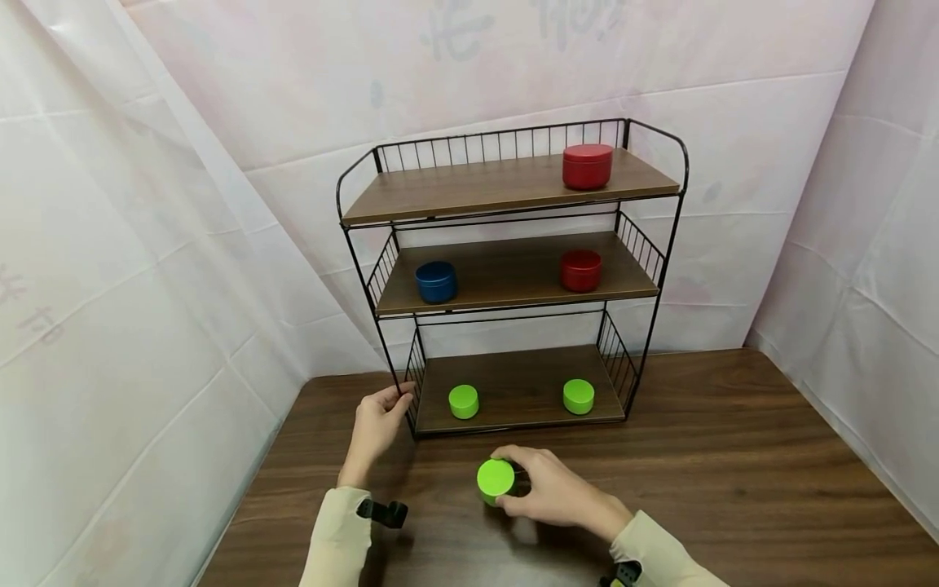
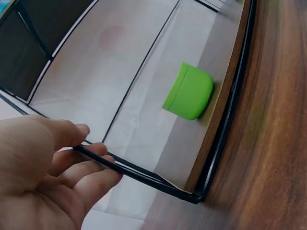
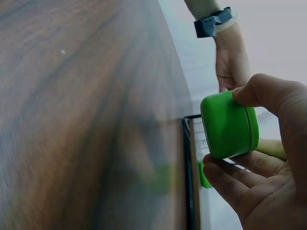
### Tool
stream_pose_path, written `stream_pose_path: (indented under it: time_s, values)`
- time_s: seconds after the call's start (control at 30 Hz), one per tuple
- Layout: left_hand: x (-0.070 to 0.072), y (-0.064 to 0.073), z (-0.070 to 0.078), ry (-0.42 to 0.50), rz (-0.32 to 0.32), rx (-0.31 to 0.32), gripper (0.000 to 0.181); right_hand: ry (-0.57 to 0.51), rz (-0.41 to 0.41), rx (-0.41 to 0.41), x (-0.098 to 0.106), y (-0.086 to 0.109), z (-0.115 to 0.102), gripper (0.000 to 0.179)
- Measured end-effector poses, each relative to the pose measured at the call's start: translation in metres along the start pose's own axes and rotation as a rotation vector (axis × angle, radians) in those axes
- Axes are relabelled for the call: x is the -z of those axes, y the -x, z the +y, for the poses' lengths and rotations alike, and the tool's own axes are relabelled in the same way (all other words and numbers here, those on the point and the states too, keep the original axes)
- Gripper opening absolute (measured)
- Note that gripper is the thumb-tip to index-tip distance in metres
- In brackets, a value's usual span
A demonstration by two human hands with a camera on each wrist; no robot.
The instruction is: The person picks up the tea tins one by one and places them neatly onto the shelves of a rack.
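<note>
My right hand point(image 1: 550, 489) grips a small round green tin point(image 1: 495, 479) by its sides, between thumb and fingers. In the right wrist view this lidded green tin point(image 3: 228, 125) is held off the wooden table. My left hand point(image 1: 377, 424) pinches the black wire post at the lower left of a three-tier shelf rack point(image 1: 513, 296); the left wrist view shows thumb and fingers on either side of the wire. Two more green tins, a left one point(image 1: 464, 402) and a right one point(image 1: 579, 396), stand on the bottom shelf.
A blue tin point(image 1: 436, 282) and a red tin point(image 1: 581, 271) stand on the middle shelf. Another red tin point(image 1: 588, 167) is at the top shelf's right. Wire rails edge the shelves. White cloth point(image 1: 183, 204) hangs behind and beside the wooden table point(image 1: 734, 456).
</note>
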State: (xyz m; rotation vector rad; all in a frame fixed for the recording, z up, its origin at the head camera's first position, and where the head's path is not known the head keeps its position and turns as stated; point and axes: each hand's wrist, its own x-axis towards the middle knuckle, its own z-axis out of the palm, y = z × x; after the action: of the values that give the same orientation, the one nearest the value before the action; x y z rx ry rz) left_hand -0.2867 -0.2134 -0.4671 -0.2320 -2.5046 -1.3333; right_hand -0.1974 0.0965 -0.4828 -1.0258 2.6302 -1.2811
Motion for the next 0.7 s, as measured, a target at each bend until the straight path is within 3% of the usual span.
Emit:
stream_pose_path:
  time_s: [0.3, 0.7]
  values:
    - [-0.003, 0.000, 0.001, -0.022, 0.036, -0.001, 0.023, 0.056, 0.033, -0.008, 0.036, 0.001, -0.008, 0.053]
    - [-0.001, -0.001, 0.004, -0.003, -0.023, 0.040, 0.025, 0.133, 0.104, 0.034, 0.078, -0.004, -0.026, 0.053]
